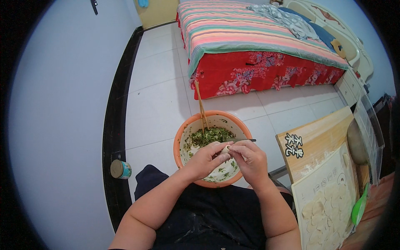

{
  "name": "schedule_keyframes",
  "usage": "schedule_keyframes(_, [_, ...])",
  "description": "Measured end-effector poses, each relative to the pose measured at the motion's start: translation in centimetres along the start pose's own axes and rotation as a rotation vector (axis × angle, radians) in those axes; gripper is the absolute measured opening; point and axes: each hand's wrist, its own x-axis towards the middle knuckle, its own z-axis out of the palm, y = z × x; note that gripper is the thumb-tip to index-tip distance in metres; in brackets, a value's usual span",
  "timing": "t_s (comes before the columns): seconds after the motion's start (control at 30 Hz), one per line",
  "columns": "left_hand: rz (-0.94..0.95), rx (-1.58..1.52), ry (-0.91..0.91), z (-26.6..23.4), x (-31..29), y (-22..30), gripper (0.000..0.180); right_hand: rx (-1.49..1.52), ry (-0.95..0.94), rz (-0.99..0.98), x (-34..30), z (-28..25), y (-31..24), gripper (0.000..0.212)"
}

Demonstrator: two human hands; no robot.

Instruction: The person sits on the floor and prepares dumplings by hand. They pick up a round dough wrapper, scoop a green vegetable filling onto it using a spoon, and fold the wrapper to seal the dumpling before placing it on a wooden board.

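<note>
Over an orange-rimmed basin [180, 146], my left hand [204, 161] and my right hand [252, 161] meet, fingers closed around a small white dumpling [226, 149]. The fingertips of both hands pinch its dough, and part of it is hidden by them. Below, chopped green filling [210, 135] lies in the far half of the basin, with bits of green stuck to its white inner wall. A pair of wooden chopsticks [201, 106] stands in the filling, leaning on the far rim. Just beyond my right fingers a thin dark utensil [249, 140] sticks out; its other end is hidden.
To the right, a wooden board [306, 125] carries a white sheet [306, 189] with several flat dough wrappers [327, 212]. A green-handled tool [359, 208] lies at its edge. A can [121, 169] stands on the floor by the left wall. A bed [266, 71] is ahead.
</note>
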Motion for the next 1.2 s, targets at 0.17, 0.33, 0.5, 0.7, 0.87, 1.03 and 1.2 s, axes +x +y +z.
schedule_keyframes(0.17, [-0.017, -0.265, -0.010, 0.6, 0.2, -0.9, 0.038, 0.078, 0.014, 0.163, -0.5, 0.3, 0.1, 0.017])
schedule_keyframes(0.33, [0.009, -0.204, -0.002, 0.3, 0.1, 0.4, 0.038, 0.158, 0.057, 0.220, -0.4, 0.3, 0.4, 0.019])
schedule_keyframes(0.5, [0.098, 0.038, 0.018, 0.4, 0.1, -0.2, 0.038, 0.169, -0.047, 0.229, -0.2, 0.1, 0.1, 0.020])
schedule_keyframes(0.7, [0.037, -0.169, -0.029, 0.6, 0.1, -0.2, 0.037, 0.133, -0.012, 0.268, -0.3, 0.3, 0.3, 0.017])
schedule_keyframes(0.87, [0.056, -0.134, -0.092, 0.5, 0.1, 0.3, 0.036, 0.098, -0.073, 0.251, -0.2, 0.3, 0.4, 0.018])
schedule_keyframes(1.03, [0.020, -0.225, -0.079, 0.9, 0.0, 0.0, 0.037, -0.175, -0.070, 0.040, -0.3, 0.6, 0.5, 0.026])
schedule_keyframes(1.2, [0.049, -0.253, 0.050, 1.1, 0.2, -0.5, 0.038, 0.230, -0.013, 0.339, -0.1, 0.2, 0.4, 0.029])
